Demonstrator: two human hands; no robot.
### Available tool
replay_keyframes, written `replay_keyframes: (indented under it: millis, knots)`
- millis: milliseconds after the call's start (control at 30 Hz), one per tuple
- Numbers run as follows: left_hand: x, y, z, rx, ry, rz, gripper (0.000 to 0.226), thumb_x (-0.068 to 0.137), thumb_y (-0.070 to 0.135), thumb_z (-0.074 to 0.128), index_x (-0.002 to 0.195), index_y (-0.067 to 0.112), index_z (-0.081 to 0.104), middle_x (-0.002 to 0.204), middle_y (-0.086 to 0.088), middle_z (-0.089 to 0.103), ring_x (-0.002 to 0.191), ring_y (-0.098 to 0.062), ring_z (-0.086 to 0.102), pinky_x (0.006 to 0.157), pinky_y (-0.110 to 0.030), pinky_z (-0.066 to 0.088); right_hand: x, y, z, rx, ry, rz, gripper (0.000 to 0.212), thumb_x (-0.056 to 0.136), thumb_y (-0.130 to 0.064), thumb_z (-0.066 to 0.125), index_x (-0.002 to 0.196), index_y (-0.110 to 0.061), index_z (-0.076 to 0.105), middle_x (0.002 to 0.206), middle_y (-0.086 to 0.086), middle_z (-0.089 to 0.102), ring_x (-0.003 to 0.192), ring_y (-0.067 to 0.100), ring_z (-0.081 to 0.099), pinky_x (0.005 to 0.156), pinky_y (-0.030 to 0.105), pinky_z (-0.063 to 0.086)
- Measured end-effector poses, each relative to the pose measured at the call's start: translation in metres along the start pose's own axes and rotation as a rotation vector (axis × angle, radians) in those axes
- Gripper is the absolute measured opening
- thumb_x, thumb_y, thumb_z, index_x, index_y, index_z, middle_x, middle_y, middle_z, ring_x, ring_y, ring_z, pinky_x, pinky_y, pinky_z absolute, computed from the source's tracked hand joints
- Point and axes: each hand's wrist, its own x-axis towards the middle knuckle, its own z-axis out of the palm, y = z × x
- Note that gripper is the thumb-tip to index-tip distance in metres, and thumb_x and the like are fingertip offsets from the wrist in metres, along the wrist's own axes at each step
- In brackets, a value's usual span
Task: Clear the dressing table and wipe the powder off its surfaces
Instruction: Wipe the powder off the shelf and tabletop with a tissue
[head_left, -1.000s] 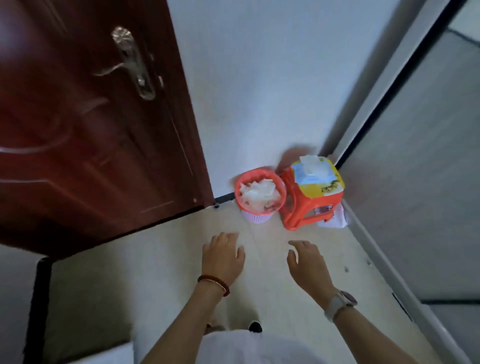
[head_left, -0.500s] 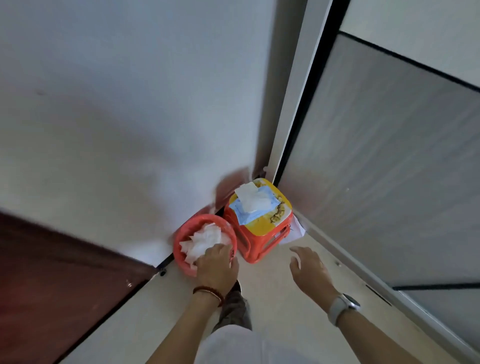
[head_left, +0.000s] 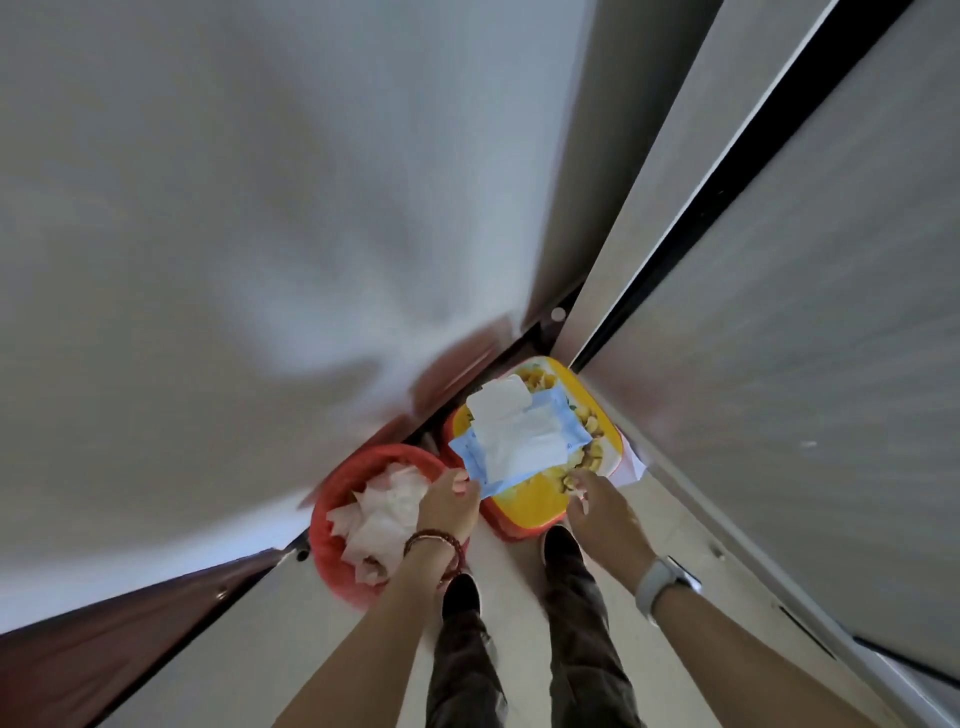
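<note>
A blue pack of wet wipes (head_left: 566, 426) lies on the yellow top of a red plastic stool (head_left: 530, 504) in the corner, with a white wipe (head_left: 511, 434) sticking out of it. My left hand (head_left: 449, 501) pinches the pack's near left corner. My right hand (head_left: 602, 506) hovers at the stool's near right edge, its fingers bent and holding nothing. A red waste basket (head_left: 327, 540) full of crumpled white tissues (head_left: 387, 512) stands left of the stool, partly under my left wrist.
A white wall fills the left and top, with a dark red door (head_left: 78, 670) at the lower left. A grey sliding panel with a black frame (head_left: 779, 364) runs along the right. My two feet (head_left: 558, 545) stand on the pale floor just before the stool.
I have stepped closer and now look straight down. My left hand moved from over the basket to the pack's corner. My right hand reached forward to the stool's edge.
</note>
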Motion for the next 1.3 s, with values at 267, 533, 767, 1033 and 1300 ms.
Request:
replay_keyframes:
  millis: [267,533,767,1033,1300]
  knots:
    - [0.125,0.005,0.066,-0.362,0.141,-0.232,0.047,0.085,0.022,0.061,0.121,-0.005,0.046,0.122,-0.018,0.054,0.111,-0.031,0.052,0.086,-0.031,0.038,0.074,0.048,0.004,0.009,-0.019,-0.056,0.035,0.090,-0.008,0.048,0.125,-0.011,0.050,0.125,0.009,0.057,0.115,0.024,0.052,0.096,0.026,0.036]
    - [0.068,0.039,0.052,-0.326,0.305,0.173,0.009,0.086,0.013,0.060,0.085,0.004,0.064,0.081,-0.001,0.062,0.081,-0.020,0.056,0.074,-0.026,0.043,0.076,0.026,-0.018,0.117,-0.031,-0.151,0.035,0.090,-0.003,0.046,0.120,-0.020,0.050,0.120,0.003,0.058,0.104,0.018,0.055,0.088,0.025,0.041]
    - [-0.058,0.057,-0.031,-0.182,0.407,0.574,0.016,0.081,0.017,0.058,0.090,0.008,0.069,0.088,0.014,0.062,0.086,-0.001,0.057,0.076,-0.001,0.039,0.034,-0.079,-0.073,-0.136,-0.260,-0.788,0.077,0.074,0.001,0.057,0.129,-0.040,0.023,0.148,-0.003,0.024,0.140,0.013,0.013,0.112,0.033,0.015]
    - [-0.192,0.059,-0.117,-0.458,0.821,0.383,0.030,0.088,0.012,0.055,0.066,0.029,0.045,0.057,0.010,0.046,0.053,0.001,0.043,0.051,-0.011,0.034,-0.068,-0.200,-0.081,0.151,-0.808,-0.701,0.018,0.087,-0.009,0.058,0.090,-0.026,0.057,0.086,-0.008,0.060,0.074,-0.003,0.058,0.066,0.013,0.045]
    - [-0.326,0.021,-0.164,-0.831,1.072,0.270,0.041,0.090,0.021,0.052,0.052,0.024,0.036,0.045,0.015,0.037,0.043,0.001,0.033,0.045,-0.014,0.030,-0.199,-0.264,-0.053,0.277,-0.724,-0.920,0.032,0.086,-0.015,0.061,0.059,-0.022,0.045,0.040,-0.016,0.045,0.040,-0.001,0.036,0.041,0.008,0.028]
